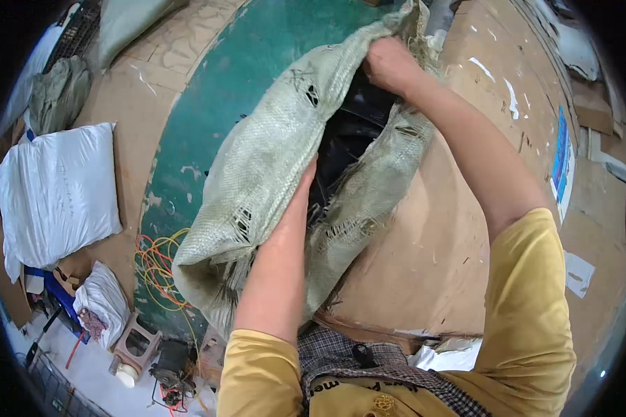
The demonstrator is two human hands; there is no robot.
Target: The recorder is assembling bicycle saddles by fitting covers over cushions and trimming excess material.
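A worn, pale green woven sack point(268, 132) lies across the green tabletop, its mouth gaping lengthwise toward me. Torn holes and frayed threads mark its sides. Dark, shiny black material point(348, 135) shows within the opening; its kind cannot be made out. At the far end of the mouth my right hand point(391, 66) is closed on the sack's rim. My left hand point(306, 177) reaches into the opening, beside the black material, and its fingers are hidden by the sack's near-left side.
Brown cardboard point(424, 257) covers the right of the table. Tangled orange and yellow cords point(161, 267) lie left of the sack. Farther left sit a full white bag point(62, 191) and a smaller white bag point(104, 302). A black motor-like device point(172, 365) stands low on the left.
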